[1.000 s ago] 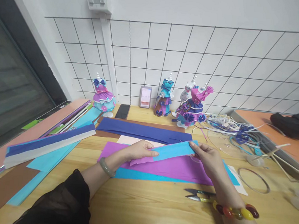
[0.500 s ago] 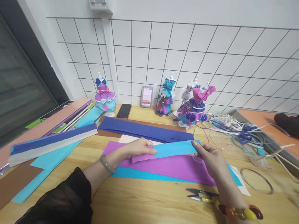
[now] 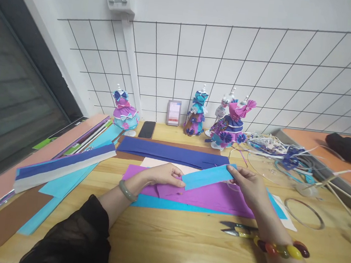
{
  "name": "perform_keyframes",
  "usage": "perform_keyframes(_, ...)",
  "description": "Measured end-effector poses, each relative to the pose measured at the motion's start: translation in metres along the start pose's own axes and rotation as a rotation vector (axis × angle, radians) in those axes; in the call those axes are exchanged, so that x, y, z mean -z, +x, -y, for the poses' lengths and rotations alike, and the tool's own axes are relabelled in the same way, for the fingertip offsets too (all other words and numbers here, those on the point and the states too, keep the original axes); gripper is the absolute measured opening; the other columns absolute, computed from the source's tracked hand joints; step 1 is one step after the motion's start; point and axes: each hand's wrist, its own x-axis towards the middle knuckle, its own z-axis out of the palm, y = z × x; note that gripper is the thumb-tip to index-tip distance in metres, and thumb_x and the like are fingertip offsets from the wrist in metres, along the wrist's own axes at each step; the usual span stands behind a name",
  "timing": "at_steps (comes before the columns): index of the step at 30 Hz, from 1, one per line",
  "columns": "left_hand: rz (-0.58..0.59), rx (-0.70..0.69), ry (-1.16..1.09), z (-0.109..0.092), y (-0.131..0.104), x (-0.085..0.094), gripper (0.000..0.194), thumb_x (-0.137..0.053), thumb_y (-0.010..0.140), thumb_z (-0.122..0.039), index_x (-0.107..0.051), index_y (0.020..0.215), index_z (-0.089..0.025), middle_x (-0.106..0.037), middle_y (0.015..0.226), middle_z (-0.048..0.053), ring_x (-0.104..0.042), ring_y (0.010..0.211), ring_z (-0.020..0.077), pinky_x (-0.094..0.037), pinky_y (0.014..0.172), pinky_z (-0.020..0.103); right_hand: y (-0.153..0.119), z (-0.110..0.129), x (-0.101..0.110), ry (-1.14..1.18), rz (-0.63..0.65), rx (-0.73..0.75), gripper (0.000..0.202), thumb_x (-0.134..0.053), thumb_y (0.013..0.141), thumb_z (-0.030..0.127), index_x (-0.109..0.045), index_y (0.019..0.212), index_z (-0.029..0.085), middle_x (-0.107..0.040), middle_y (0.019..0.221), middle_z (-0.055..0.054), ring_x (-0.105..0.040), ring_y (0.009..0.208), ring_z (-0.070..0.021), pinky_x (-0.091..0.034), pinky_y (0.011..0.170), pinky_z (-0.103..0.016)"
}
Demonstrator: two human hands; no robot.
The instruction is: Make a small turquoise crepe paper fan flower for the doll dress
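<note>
A light blue crepe paper strip is stretched in the air, slanting up to the right. My right hand pinches its right end between thumb and fingers. At the other end, my left hand is closed on the strip, and a small purple piece hangs at those fingertips; how the two papers meet there is partly hidden. Beneath both hands lie a larger purple sheet and a blue sheet. Black-bladed thread snips rest on the table under my right wrist.
Dark blue paper lies behind the hands. On the left are blue-and-white strips and a brown strip. Small dress forms and a phone line the wall. Tangled ribbons and a hoop sit at right.
The left fingers have shifted slightly on the strip's end, and the purple piece now droops lower and folds under the hand. My right hand keeps its pinch. The view has moved a little.
</note>
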Motion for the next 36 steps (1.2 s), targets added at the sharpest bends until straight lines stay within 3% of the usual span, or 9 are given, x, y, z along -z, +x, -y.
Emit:
perform_keyframes(3, 0.053, -0.011, -0.115, -0.007, -0.002, -0.008, 0.041, -0.071, 0.058, -0.038, -0.062, 0.090, -0.014, -0.065, 0.080, 0.007, -0.060, 0.071, 0.0157, -0.044, 0.071, 0.028, -0.003, 0.004, -0.002, 0.014, 0.019, -0.004, 0.028, -0.063, 0.067, 0.047, -0.064, 0.070, 0.019, -0.061, 0.059, 0.000, -0.052, 0.050, -0.0115, -0.041, 0.047, -0.022)
perform_keyframes(9, 0.086, -0.002, -0.157, -0.018, -0.007, -0.027, 0.038, -0.065, 0.064, -0.044, -0.061, 0.084, -0.012, -0.067, 0.076, 0.010, -0.062, 0.067, 0.0173, -0.047, 0.066, 0.029, -0.010, 0.013, -0.008, -0.030, 0.080, 0.059, 0.033, -0.061, 0.067, 0.050, -0.064, 0.066, 0.017, -0.057, 0.054, 0.000, -0.048, 0.048, -0.0111, -0.037, 0.047, -0.022)
perform_keyframes(17, 0.183, 0.079, -0.191, -0.002, 0.003, -0.036, 0.027, -0.066, 0.065, -0.035, -0.063, 0.077, -0.012, -0.067, 0.071, 0.008, -0.062, 0.062, 0.0168, -0.048, 0.064, 0.031, -0.010, 0.012, -0.015, 0.009, 0.153, 0.079, 0.028, -0.062, 0.070, 0.044, -0.064, 0.065, 0.017, -0.059, 0.056, 0.001, -0.049, 0.052, -0.0103, -0.038, 0.052, -0.022)
perform_keyframes(22, 0.205, 0.077, -0.199, 0.000, 0.006, -0.040, 0.024, -0.067, 0.065, -0.032, -0.064, 0.076, -0.011, -0.066, 0.069, 0.007, -0.061, 0.061, 0.0160, -0.048, 0.064, 0.030, -0.006, 0.007, -0.019, 0.052, 0.176, 0.074, 0.032, -0.058, 0.072, 0.047, -0.066, 0.076, 0.016, -0.063, 0.063, -0.001, -0.054, 0.056, -0.0124, -0.042, 0.057, -0.024)
perform_keyframes(25, 0.123, 0.041, -0.268, 0.000, 0.009, -0.040, 0.023, -0.068, 0.063, -0.031, -0.063, 0.075, -0.011, -0.065, 0.068, 0.007, -0.061, 0.059, 0.0157, -0.048, 0.064, 0.031, -0.004, 0.005, -0.017, 0.008, 0.070, 0.087, 0.037, -0.059, 0.070, 0.049, -0.065, 0.084, 0.015, -0.064, 0.064, -0.002, -0.055, 0.057, -0.0134, -0.042, 0.056, -0.025)
perform_keyframes(29, -0.102, -0.041, -0.303, 0.005, 0.017, -0.036, 0.026, -0.068, 0.063, -0.032, -0.063, 0.075, -0.009, -0.065, 0.069, 0.008, -0.060, 0.061, 0.0160, -0.047, 0.065, 0.031, -0.007, 0.005, -0.016, -0.151, -0.027, 0.122, 0.039, -0.060, 0.069, 0.046, -0.063, 0.094, 0.016, -0.068, 0.081, -0.007, -0.060, 0.069, -0.0188, -0.045, 0.063, -0.030)
perform_keyframes(33, -0.351, -0.128, -0.323, 0.012, 0.026, -0.031, 0.033, -0.069, 0.060, -0.036, -0.063, 0.077, -0.008, -0.066, 0.072, 0.010, -0.061, 0.065, 0.0167, -0.046, 0.066, 0.030, -0.016, 0.009, -0.027, -0.317, 0.070, 0.242, 0.027, -0.055, 0.074, 0.040, -0.066, 0.089, 0.019, -0.069, 0.087, -0.007, -0.062, 0.079, -0.0227, -0.045, 0.071, -0.034)
perform_keyframes(36, -0.491, -0.152, -0.282, 0.016, 0.028, -0.028, 0.034, -0.069, 0.060, -0.037, -0.064, 0.080, -0.010, -0.066, 0.076, 0.008, -0.059, 0.065, 0.0149, -0.045, 0.061, 0.026, -0.025, 0.019, -0.036, -0.452, 0.176, 0.352, 0.023, -0.050, 0.079, 0.032, -0.066, 0.091, 0.021, -0.069, 0.091, -0.006, -0.062, 0.079, -0.0213, -0.045, 0.068, -0.031)
